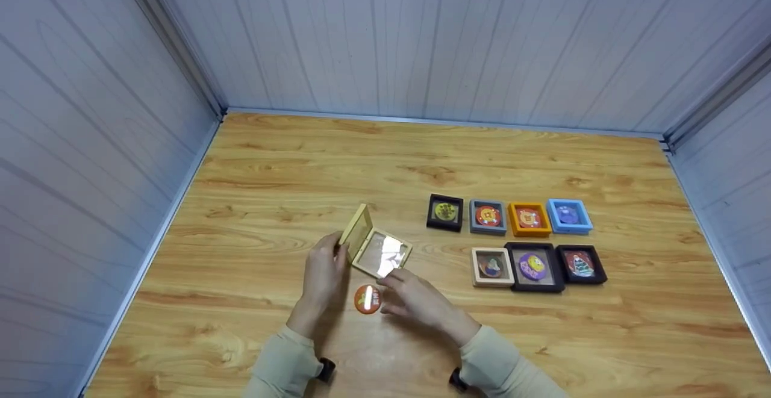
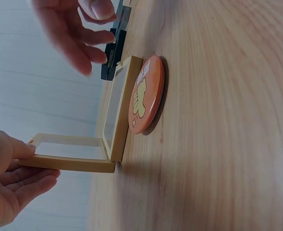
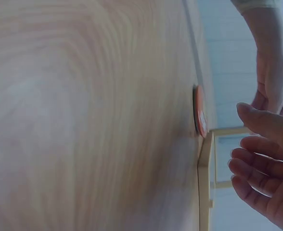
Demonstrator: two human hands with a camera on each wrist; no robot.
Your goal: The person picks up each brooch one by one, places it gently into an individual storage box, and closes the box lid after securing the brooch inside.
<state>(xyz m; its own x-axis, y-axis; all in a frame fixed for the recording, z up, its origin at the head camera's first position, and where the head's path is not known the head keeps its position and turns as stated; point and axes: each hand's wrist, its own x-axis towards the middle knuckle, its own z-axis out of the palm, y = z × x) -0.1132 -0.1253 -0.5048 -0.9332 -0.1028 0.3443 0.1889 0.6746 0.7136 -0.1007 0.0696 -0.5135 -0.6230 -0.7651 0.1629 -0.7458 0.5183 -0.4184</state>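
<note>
A hinged display frame (image 1: 356, 257) in pale yellow with clear film panes stands opened on the table, one half flat and the other raised. My left hand (image 1: 323, 268) pinches the edge of the raised half between thumb and fingers, plain in the left wrist view. Just in front of the flat half lies a round orange badge (image 2: 147, 95) with a yellow figure and white lettering. My right hand (image 1: 417, 297) hovers beside the badge and the frame's near corner. In the right wrist view its fingers (image 3: 257, 161) are loosely bent, with nothing between them.
To the right, closed display frames stand in two rows, each with a round badge inside: black (image 1: 445, 212), grey (image 1: 488, 217), orange (image 1: 529, 219) and light blue (image 1: 569, 216) behind, beige (image 1: 492, 267) and black ones in front. White panel walls (image 1: 397, 43) enclose the wooden table (image 1: 271, 163).
</note>
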